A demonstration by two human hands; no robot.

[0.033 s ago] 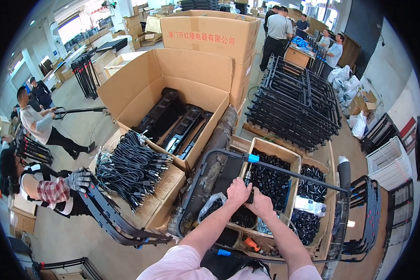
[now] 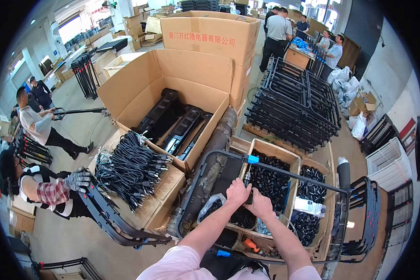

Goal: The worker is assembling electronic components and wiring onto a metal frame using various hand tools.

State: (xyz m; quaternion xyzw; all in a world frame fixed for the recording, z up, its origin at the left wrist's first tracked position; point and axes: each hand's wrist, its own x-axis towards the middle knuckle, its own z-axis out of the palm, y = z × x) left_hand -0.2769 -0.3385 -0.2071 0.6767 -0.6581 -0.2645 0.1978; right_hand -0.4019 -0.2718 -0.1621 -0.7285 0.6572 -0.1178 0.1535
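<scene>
While fingers of left hand (image 2: pixel 238 192) and right hand (image 2: pixel 260 205) clamp dark driver-like tool (image 2: pixel 248 177) near blue piece (image 2: pixel 253 159) on black frame (image 2: pixel 294 173) above parts bin (image 2: pixel 277 150), straight, steady pressure looks best.

Wooden tray (image 2: pixel 289 161), small black parts (image 2: pixel 269 193) inside, tan box (image 2: pixel 162 200), cables (image 2: pixel 135 168) atop

We see a plain grey floor (image 2: pixel 70 235) below us. On the right we see a pale wall (image 2: pixel 388 60), with a dark shutter (image 2: pixel 358 25) farther back. Bright windows (image 2: pixel 74 31) shine on the left, and a brown counter (image 2: pixel 296 58) stands at the back right.
</scene>
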